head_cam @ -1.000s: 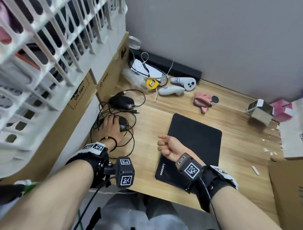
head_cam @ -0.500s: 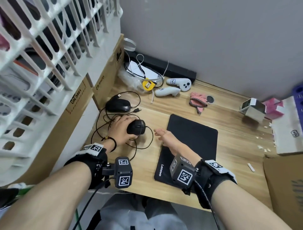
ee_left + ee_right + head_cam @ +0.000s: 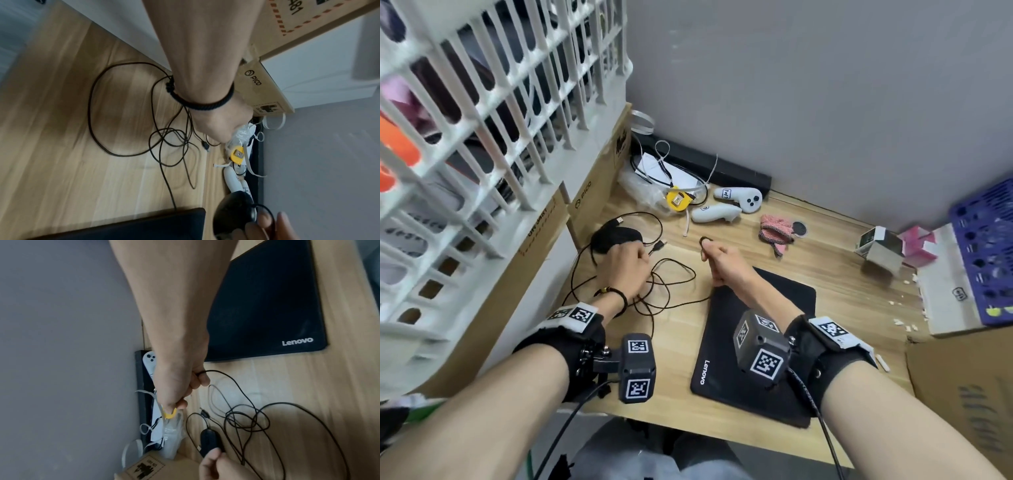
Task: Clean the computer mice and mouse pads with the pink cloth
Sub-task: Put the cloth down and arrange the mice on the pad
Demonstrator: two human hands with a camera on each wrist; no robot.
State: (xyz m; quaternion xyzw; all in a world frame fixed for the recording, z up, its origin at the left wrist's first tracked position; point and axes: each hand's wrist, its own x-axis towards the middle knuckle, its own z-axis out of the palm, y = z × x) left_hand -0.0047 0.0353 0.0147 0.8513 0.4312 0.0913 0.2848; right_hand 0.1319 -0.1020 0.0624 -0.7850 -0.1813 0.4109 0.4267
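My right hand [image 3: 714,255] is above the far left corner of the black Lenovo mouse pad [image 3: 774,308]. It grips a black mouse [image 3: 234,212], whose cable loops out of the fist [image 3: 200,373]; in the head view the hand hides this mouse. My left hand [image 3: 630,257] has curled fingers on the near end of a second black mouse [image 3: 616,236] by the cardboard box; its fingertips [image 3: 213,457] touch that mouse [image 3: 209,439]. The pink cloth [image 3: 774,233] lies bunched beyond the pad, with neither hand on it.
Tangled black cables [image 3: 664,284] lie between the hands. Two white controllers [image 3: 739,198] and a yellow tape [image 3: 677,202] sit at the back wall. A cardboard box [image 3: 592,205] and a white basket [image 3: 482,102] border the left; small boxes [image 3: 880,245] and a blue rack [image 3: 986,246] stand at right.
The left hand lifted the near mouse and passed it to the right hand, which now holds it. The left hand then moved back to the far mouse.
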